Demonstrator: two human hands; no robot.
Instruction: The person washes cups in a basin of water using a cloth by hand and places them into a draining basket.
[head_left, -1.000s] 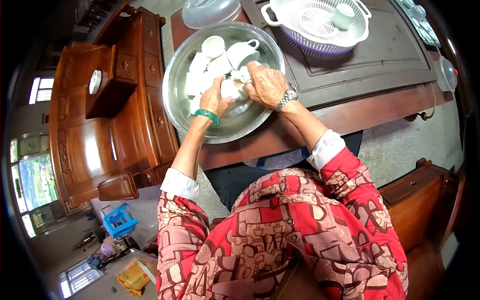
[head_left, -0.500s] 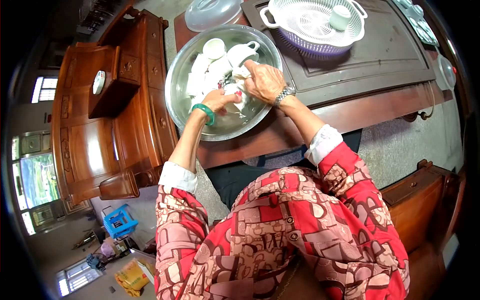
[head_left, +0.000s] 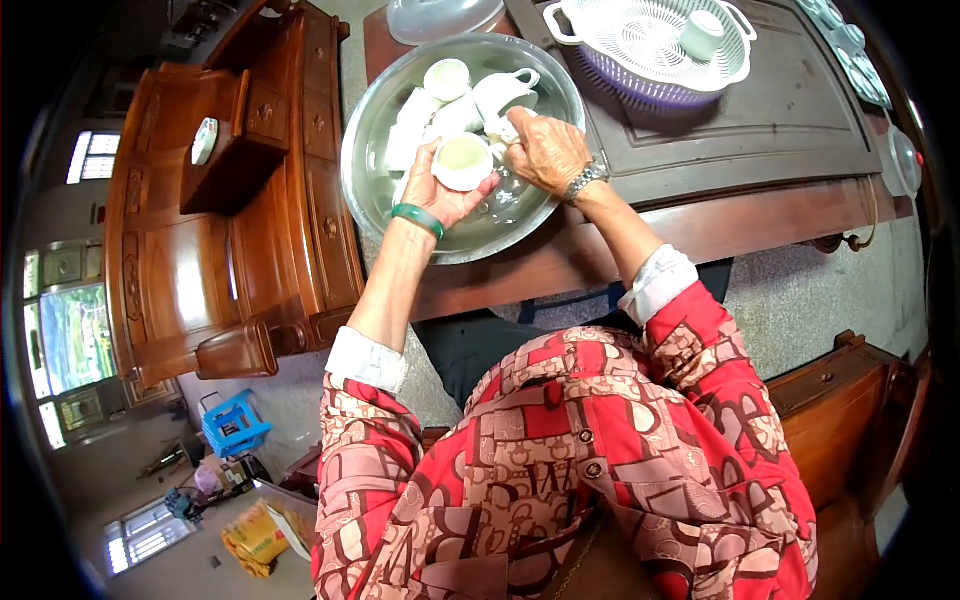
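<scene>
A large metal basin (head_left: 354, 195) holds water and several white cups (head_left: 447, 79). A white vessel with a loop handle (head_left: 497, 93) lies among them on the far side. My left hand (head_left: 440, 190), wearing a green bangle, grips a small white cup (head_left: 463, 163) with its mouth turned up toward me, above the water. Beside it, my right hand (head_left: 548, 153), with a metal watch at the wrist, has its fingers closed on a crumpled white cloth (head_left: 497, 131). Part of the cloth is hidden behind the fingers.
Right of the basin, a white colander (head_left: 620, 62) with one white cup (head_left: 702, 35) sits in a purple basket (head_left: 640, 95) on a dark tray table (head_left: 740, 135). A clear lid (head_left: 440, 18) lies behind the basin. Wooden furniture (head_left: 275, 200) stands at the left.
My left hand has lifted and turned, so the white cup now shows in it. My right hand stays close by with the cloth. The view has shifted slightly.
</scene>
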